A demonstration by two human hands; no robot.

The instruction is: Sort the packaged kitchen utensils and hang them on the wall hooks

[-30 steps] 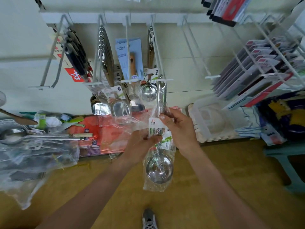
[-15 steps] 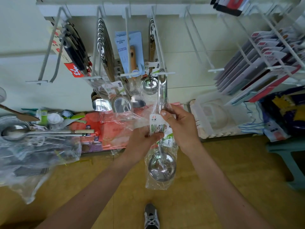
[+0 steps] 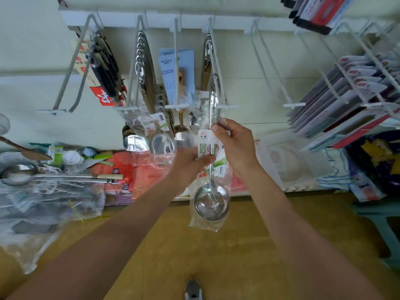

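Ladle (image 3: 211, 200) in bag (label text unreadable); left hand (image 3: 188, 167), right hand (image 3: 236, 146) grip it

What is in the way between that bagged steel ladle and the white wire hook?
Nothing visible blocks it. The clear-bagged steel ladle, gripped by the left hand and right hand, has its handle tip right at the white wire hook. Other steel ladles hang farther back on it, near the wall.

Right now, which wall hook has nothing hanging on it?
The bare white hook just right of the held ladle; its neighbours on both sides are loaded.
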